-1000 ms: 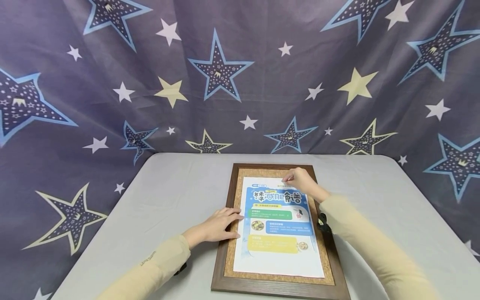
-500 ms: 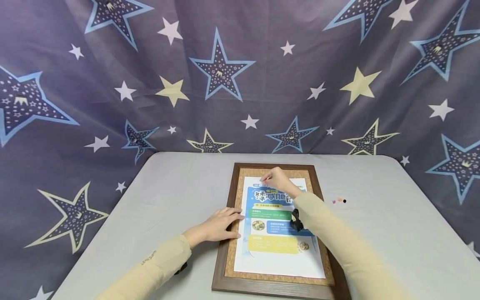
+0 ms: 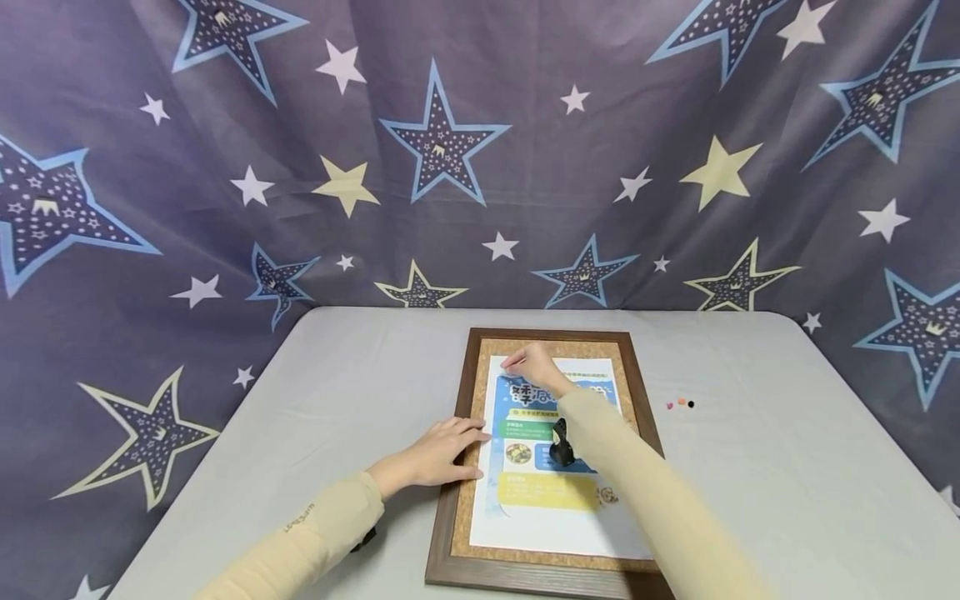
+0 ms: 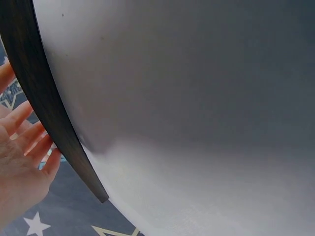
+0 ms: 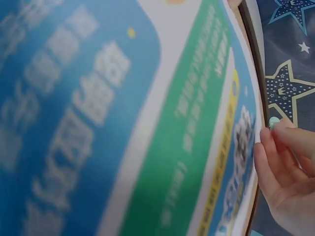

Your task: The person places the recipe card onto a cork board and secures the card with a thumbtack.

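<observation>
A printed poster point(image 3: 555, 529) with blue, green and yellow blocks lies on a cork board point(image 3: 558, 345) with a dark brown wooden frame point(image 3: 517, 575). My left hand point(image 3: 435, 450) rests across the frame's left side, its spread fingertips point(image 3: 480, 435) at the poster's left edge. At the poster's upper left corner my right hand point(image 3: 536, 367) pinches a small pale green pushpin point(image 5: 274, 121) between thumb and finger. The pin's point is hidden by the fingers. My right forearm covers part of the poster's right half.
Several tiny pins, pink point(image 3: 670, 406), orange point(image 3: 681, 402) and black point(image 3: 691, 404), lie on the grey tabletop point(image 3: 750, 467) right of the board. A purple curtain point(image 3: 465, 225) printed with stars hangs behind the table.
My right hand has moved left along the poster's top, from near its upper right to its upper left corner. The loose pins have come into view. My left hand stays put.
</observation>
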`<state>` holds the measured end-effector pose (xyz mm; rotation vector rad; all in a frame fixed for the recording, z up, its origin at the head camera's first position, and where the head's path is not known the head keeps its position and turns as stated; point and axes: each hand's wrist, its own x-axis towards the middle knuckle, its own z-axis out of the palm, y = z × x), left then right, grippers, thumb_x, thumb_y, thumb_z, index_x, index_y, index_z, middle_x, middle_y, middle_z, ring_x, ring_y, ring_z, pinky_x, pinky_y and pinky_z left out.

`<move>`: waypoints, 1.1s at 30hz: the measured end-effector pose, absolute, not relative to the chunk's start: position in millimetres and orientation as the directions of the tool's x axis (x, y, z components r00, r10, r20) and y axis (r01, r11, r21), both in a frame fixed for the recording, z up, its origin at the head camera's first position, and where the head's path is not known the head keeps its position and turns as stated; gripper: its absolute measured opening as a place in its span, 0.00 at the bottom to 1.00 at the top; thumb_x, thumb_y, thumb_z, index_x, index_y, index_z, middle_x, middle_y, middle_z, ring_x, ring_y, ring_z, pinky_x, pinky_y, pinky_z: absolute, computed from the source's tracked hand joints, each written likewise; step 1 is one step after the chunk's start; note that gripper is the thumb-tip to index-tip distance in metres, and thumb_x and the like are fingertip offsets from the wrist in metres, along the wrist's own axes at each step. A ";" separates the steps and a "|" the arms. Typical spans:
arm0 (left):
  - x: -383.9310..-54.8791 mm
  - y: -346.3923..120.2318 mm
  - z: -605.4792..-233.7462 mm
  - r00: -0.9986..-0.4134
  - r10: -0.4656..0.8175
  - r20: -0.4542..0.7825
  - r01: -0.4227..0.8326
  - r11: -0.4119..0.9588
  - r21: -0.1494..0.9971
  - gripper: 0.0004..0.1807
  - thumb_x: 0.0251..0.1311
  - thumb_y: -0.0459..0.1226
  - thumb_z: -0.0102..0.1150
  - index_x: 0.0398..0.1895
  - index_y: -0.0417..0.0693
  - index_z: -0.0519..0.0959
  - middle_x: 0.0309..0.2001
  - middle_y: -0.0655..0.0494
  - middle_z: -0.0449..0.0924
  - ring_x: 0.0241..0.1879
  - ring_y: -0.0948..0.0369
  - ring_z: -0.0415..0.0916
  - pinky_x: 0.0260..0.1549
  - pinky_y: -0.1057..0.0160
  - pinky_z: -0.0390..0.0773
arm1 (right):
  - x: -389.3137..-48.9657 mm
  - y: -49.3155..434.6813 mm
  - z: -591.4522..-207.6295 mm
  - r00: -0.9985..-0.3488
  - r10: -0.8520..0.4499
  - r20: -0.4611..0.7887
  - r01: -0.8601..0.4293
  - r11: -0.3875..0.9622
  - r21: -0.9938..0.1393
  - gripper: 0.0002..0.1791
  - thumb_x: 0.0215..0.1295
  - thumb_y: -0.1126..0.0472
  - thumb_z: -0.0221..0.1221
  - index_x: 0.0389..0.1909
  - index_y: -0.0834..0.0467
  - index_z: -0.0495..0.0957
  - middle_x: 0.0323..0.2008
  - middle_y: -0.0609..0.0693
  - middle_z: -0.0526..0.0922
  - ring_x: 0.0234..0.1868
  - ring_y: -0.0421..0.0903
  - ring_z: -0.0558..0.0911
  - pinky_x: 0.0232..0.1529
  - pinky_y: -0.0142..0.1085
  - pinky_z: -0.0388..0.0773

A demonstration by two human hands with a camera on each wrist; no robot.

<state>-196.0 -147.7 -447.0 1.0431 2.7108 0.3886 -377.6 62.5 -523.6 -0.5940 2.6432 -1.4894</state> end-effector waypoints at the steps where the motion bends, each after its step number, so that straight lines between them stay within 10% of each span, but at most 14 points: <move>1: -196.4 -147.5 -447.4 -0.727 0.680 -0.098 0.625 0.714 0.317 0.29 0.56 0.51 0.53 0.59 0.47 0.66 0.63 0.49 0.58 0.61 0.52 0.54 0.57 0.49 0.55 | -364.7 59.4 -508.9 -0.927 -0.343 0.152 -0.307 0.462 -0.832 0.03 0.52 0.63 0.62 0.25 0.54 0.84 0.26 0.49 0.83 0.26 0.42 0.81 0.29 0.31 0.77; 33: -197.9 -148.8 -451.1 -0.718 0.691 -0.083 0.643 0.705 0.299 0.29 0.56 0.52 0.52 0.58 0.47 0.66 0.63 0.49 0.58 0.61 0.52 0.55 0.57 0.49 0.56 | -428.7 43.2 -597.8 -0.960 -0.245 0.133 -0.254 0.568 -0.783 0.03 0.52 0.59 0.62 0.24 0.52 0.84 0.26 0.48 0.83 0.28 0.43 0.79 0.30 0.34 0.74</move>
